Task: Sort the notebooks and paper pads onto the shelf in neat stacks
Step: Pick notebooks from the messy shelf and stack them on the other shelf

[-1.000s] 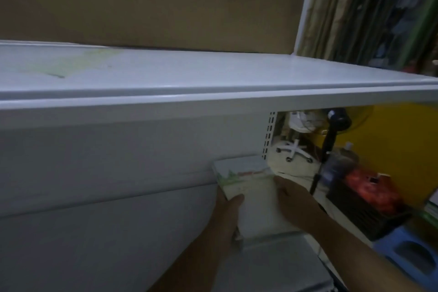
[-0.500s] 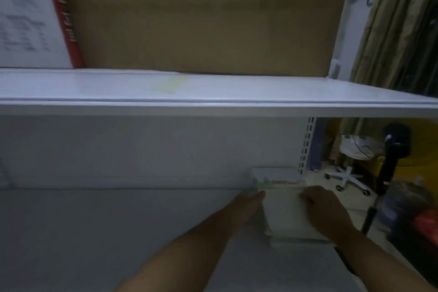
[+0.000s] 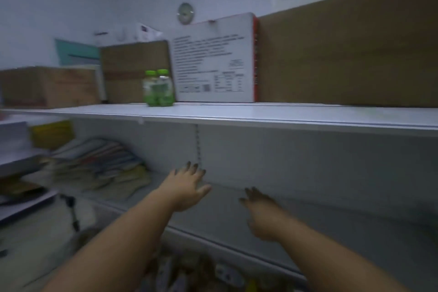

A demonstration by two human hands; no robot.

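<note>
- White shelf [image 3: 331,225], dim storeroom: loose heap of notebooks [image 3: 94,168] lies at its left end.
- Fingers spread, nothing held: left hand [image 3: 187,188] and right hand [image 3: 260,208], above its bare part.
- Advice: lift few at once; square edges before stacking.

1. White box [image 3: 213,59] on the top shelf [image 3: 284,114]: dense printed lines, a small table and a code-like square on its face, all too blurred to read.
2. Red side strip of the same box: marks, illegible.
3. Green-capped bottles [image 3: 158,89]: labels unreadable.
4. Wall clock [image 3: 185,12]: dial unreadable.
</note>
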